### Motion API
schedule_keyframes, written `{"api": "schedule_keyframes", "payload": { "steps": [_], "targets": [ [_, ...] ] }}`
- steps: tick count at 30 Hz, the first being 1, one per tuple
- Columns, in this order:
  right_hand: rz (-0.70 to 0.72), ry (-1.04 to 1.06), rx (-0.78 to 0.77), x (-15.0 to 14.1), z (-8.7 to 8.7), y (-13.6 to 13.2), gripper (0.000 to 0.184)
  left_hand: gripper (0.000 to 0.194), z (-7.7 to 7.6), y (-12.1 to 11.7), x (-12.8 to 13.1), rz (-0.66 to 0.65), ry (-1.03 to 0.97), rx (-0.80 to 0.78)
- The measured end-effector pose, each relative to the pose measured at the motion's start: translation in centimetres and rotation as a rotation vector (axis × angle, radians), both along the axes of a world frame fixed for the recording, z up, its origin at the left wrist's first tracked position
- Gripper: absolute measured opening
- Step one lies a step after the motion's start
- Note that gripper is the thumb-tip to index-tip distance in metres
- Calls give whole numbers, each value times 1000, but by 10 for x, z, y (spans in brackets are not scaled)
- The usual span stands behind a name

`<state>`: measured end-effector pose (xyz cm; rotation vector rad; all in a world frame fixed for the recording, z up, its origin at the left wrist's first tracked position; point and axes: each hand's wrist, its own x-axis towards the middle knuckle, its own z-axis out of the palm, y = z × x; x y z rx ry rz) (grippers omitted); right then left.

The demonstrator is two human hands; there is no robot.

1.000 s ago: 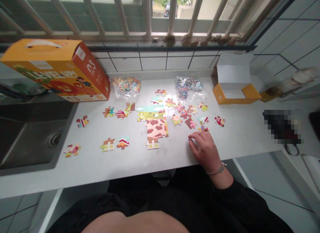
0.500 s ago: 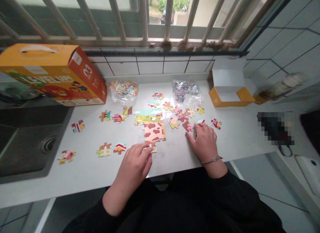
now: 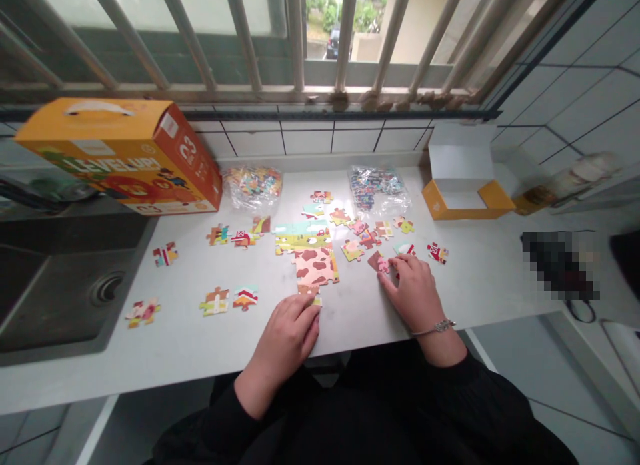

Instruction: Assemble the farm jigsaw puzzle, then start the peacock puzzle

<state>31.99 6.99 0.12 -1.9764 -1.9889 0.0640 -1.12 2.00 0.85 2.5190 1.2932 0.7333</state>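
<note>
My left hand [image 3: 287, 330] lies at the counter's front edge, its fingers curled together on a brown, white and green puzzle piece [image 3: 310, 290]. That piece lies against the lower edge of the joined puzzle section [image 3: 315, 265], which shows pink with brown patches below a green field. My right hand [image 3: 414, 290] has its thumb and index finger closed at a brown and pink puzzle piece [image 3: 381, 263] lying on the counter. Just beyond those fingers is a white, red and green piece [image 3: 405, 250]. More loose pieces [image 3: 354, 250] lie between the section and my right hand.
Several pieces [image 3: 215, 302] are spread on the left, near the sink [image 3: 107, 338]. A large orange box [image 3: 130, 158] stands behind the sink. Two clear bags of pieces [image 3: 254, 188] lie along the wall, with an open orange box [image 3: 467, 198] and a bottle [image 3: 565, 182] at right.
The camera view has shifted slightly. My right fingers have drawn in to the brown and pink piece, uncovering more of the white and red one. My left hand stays at the bottom piece.
</note>
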Motion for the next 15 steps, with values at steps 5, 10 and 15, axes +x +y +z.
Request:
{"api": "schedule_keyframes", "payload": {
  "steps": [5,10,15],
  "targets": [
    [-5,-24,5,-4,-1,-9,39,27,1,0,1,19,10,14],
    [-22,-28,42,-10,-4,-14,41,42,0,2,2,36,41,42],
    [-52,-25,96,-16,-8,-15,41,40,-2,2,2,45,61,64]
  ]
}}
